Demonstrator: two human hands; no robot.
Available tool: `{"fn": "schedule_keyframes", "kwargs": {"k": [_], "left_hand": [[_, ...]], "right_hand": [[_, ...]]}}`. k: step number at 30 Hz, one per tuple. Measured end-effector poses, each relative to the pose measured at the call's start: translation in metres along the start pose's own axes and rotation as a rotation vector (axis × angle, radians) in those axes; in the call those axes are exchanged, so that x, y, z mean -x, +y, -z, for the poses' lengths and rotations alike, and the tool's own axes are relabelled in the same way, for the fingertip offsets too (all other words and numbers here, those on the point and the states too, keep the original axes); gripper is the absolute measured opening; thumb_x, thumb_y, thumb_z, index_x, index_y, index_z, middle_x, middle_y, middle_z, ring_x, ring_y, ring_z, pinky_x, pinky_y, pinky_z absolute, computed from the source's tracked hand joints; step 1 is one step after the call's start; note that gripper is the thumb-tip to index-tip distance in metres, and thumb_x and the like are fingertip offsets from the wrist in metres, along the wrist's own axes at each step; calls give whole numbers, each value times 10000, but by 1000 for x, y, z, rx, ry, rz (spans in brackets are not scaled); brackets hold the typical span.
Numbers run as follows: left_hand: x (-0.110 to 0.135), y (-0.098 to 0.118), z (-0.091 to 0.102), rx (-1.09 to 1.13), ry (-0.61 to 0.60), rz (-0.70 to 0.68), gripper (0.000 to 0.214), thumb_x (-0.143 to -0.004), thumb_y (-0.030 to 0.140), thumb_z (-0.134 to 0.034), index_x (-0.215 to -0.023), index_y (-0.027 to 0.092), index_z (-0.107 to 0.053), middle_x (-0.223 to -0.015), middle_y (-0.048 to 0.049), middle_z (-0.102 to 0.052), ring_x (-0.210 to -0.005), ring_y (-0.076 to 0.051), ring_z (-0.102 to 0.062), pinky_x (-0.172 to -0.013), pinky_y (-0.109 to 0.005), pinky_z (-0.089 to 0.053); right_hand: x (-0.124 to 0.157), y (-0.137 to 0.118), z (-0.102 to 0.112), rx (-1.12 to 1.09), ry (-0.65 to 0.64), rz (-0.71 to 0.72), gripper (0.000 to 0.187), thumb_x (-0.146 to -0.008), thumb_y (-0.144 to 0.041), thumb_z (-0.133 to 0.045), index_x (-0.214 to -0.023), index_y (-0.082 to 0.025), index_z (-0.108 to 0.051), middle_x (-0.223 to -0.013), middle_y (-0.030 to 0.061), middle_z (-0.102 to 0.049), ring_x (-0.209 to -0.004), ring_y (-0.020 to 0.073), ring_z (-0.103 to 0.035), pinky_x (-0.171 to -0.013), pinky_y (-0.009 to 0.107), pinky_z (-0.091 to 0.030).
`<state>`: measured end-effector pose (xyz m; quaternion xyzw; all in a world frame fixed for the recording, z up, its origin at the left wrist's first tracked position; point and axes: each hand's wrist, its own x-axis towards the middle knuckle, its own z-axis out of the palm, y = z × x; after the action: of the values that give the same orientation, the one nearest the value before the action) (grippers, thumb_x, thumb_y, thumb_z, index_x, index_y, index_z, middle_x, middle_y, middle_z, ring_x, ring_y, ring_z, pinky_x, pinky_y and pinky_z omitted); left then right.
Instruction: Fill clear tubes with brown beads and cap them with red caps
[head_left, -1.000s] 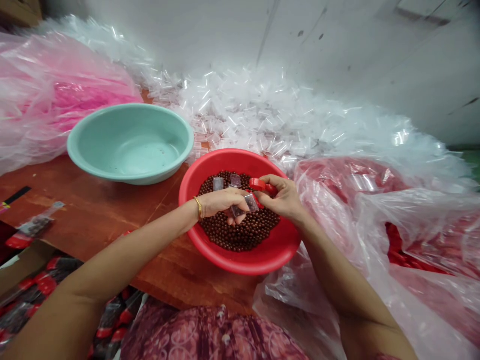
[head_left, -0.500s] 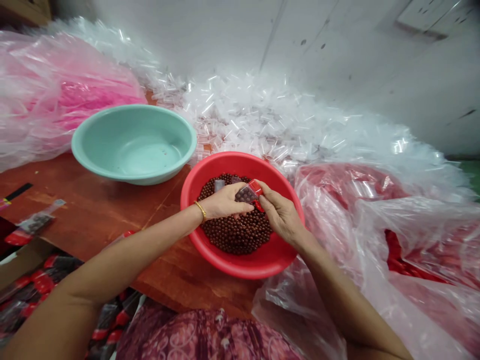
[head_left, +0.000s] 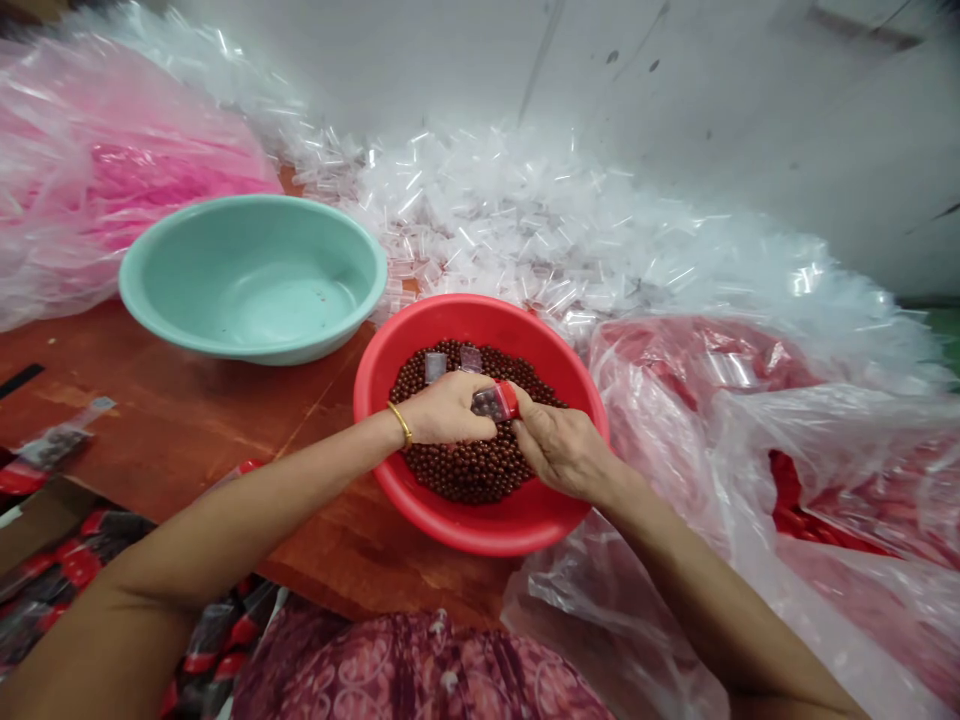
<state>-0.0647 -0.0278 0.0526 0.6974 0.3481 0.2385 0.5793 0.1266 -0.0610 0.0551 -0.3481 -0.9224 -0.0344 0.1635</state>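
Observation:
Over a red basin [head_left: 480, 535] of small round brown balls [head_left: 480, 470], my left hand [head_left: 448, 408] grips a small clear plastic box [head_left: 489, 403] with dark balls inside. My right hand [head_left: 562, 440] is closed on the red cap [head_left: 508, 400] at the box's right end. The fingertips of both hands are partly hidden. Two clear empty-looking boxes, one being the left box [head_left: 435, 367] and the other the right box [head_left: 470, 360], lie on the balls behind my left hand.
A pale green basin [head_left: 255, 345] stands at the left. Behind is a heap of clear plastic containers [head_left: 510, 220]. Plastic bags with red contents [head_left: 810, 520] lie right; a bag with pink contents [head_left: 172, 180] lies far left. Several filled red-capped boxes [head_left: 217, 640] sit below left.
The red cap now sits in line with the box's end, and the box is turned more level. My right hand has moved slightly lower. The whole view has shifted a little.

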Motion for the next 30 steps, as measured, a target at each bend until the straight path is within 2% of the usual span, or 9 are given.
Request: {"fn": "schedule_keyframes", "kwargs": {"k": [3, 6, 10, 12, 15, 18, 21, 25, 30], "left_hand": [[-1, -3, 0, -33, 6, 8, 86, -554, 131, -492, -601, 166, -429, -548, 64, -404, -510, -66, -384, -473, -196, -275], [-4, -4, 0, -57, 31, 17, 83, -540, 130, -492, -593, 162, -436, -552, 60, -411, -524, -69, -388, -477, -192, -286], [-8, -3, -2, -8, 52, 10, 115, -564, 173, -519, -667, 163, -470, -559, 59, -444, -514, -76, -414, -471, -190, -311], [-9, -2, -2, -23, 32, -20, 130, -574, 195, -533, -685, 168, -470, -570, 58, -454, -518, -81, -426, -473, -189, -319], [-7, -2, -1, -159, 24, -33, 108, -573, 203, -526, -622, 176, -435, -559, 52, -434, -525, -86, -414, -470, -193, -300], [-5, 0, 0, -247, -38, 0, 103, -574, 205, -516, -588, 180, -417, -540, 49, -426, -509, -90, -399, -465, -206, -283], [-3, 4, -1, -309, -128, 25, 128, -577, 202, -531, -557, 182, -406, -519, 46, -423, -481, -90, -377, -460, -221, -276], [-2, 10, -5, -337, -158, 54, 139, -590, 196, -541, -554, 188, -406, -499, 35, -431, -466, -101, -393, -464, -234, -292], [0, 7, -7, -466, -143, 18, 120, -588, 190, -552, -573, 188, -433, -511, 10, -435, -464, -114, -378, -467, -249, -303]], "right_hand": [[-2, -7, -4, 100, -15, 22, 455, -910, -193, -293, -1257, 24, -492, -646, 130, -655, -537, 192, -584, -446, 288, -441], [-3, -13, -7, 77, -14, -101, 452, -898, -234, -327, -1207, 11, -547, -675, 149, -665, -555, 200, -593, -462, 294, -447], [-5, -10, -3, -274, 134, -385, 410, -898, -348, -364, -1125, -134, -631, -795, 105, -692, -663, 190, -623, -605, 305, -499], [-10, -6, -2, -495, 257, -547, 419, -905, -438, -348, -942, -194, -686, -742, 62, -677, -656, 176, -611, -631, 306, -495], [-21, -1, -7, -764, 366, -751, 547, -874, -603, -325, -767, -193, -672, -566, 29, -573, -538, 145, -532, -566, 292, -457], [-35, -1, -18, -1023, 342, -845, 714, -849, -698, -167, -918, -175, -648, -583, 29, -549, -516, 136, -500, -538, 283, -439], [-47, -5, -24, -1180, 272, -851, 794, -845, -681, -21, -1178, -189, -549, -876, 81, -629, -756, 166, -600, -703, 309, -493], [-52, -10, -23, -1164, 113, -781, 827, -829, -669, 74, -1422, -246, -318, -1223, 88, -552, -1159, 200, -514, -1002, 387, -393], [-50, -14, -27, -1063, 31, -679, 813, -825, -728, -45, -1483, -271, -179, -1449, 57, -381, -1359, 202, -312, -1145, 434, -189]]}}
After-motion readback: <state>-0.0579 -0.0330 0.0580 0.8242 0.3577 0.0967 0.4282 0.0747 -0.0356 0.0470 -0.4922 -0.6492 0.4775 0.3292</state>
